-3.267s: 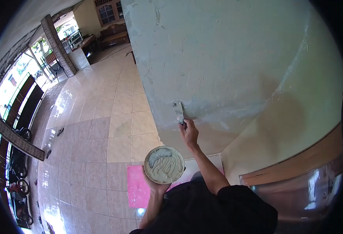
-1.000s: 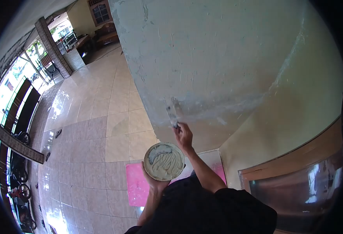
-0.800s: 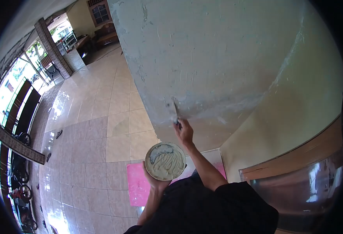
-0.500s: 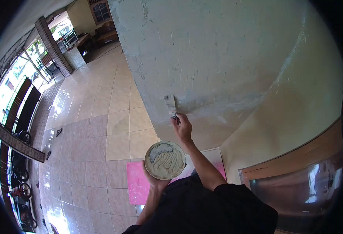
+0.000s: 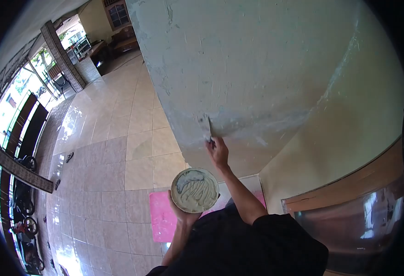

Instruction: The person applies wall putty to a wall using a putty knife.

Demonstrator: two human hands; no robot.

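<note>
Head view: right hand [image 5: 219, 152] grips putty knife [image 5: 206, 128], blade flat on wall [image 5: 257, 69] at 12 o'clock. Left hand [image 5: 182, 212] cups putty plate [image 5: 194, 190] at 6. No readable writing.

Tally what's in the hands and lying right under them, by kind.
Putty knife, in the right hand: 1
Round dish of putty, on the left hand: 1
Pink mat on the floor: 1
Total: 3
</note>
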